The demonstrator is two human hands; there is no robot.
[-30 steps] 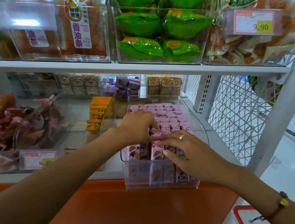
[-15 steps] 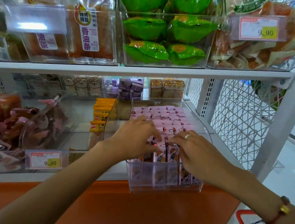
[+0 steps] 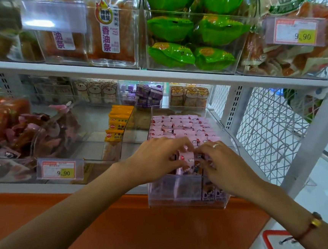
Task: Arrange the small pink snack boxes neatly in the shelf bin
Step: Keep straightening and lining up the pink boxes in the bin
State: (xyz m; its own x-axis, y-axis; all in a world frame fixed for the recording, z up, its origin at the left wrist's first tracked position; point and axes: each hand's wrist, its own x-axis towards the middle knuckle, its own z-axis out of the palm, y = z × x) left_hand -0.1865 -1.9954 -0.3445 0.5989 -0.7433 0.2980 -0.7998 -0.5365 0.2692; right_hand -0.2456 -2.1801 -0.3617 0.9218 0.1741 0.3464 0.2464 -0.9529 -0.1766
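Where both hands meet over the near end of the bin (image 3: 188,205), one pink box (image 3: 188,158) stands raised above its row, pinched between them. Left hand (image 3: 158,160): fingers curled over the box's top, thumb under its near side. Right hand (image 3: 222,165): fingers bent onto the box's right edge, a ring (image 3: 215,145) on one finger, a bracelet (image 3: 312,225) on the wrist. The two hands are close together, fingertips nearly touching across the box.

Bin: clear plastic, set on the lower shelf, its front wall overhanging the orange ledge (image 3: 148,225) beneath the forearms. Contents: pink boxes (image 3: 179,127) in packed rows running away from the hands; more stand upright below the hands against the front wall, toward the right side.

Beyond the left hand: yellow packets (image 3: 117,124) in a clear tray. Left of the left wrist: price tag (image 3: 59,170) reading 9.90. Beyond the rows of boxes: purple boxes (image 3: 146,96) and bear-printed packs (image 3: 188,96). Above both hands, on the upper shelf: green packets (image 3: 191,42) in a clear bin, and a second 9.90 tag (image 3: 295,31) up to the right. Right of the right hand: white mesh panel (image 3: 269,135).
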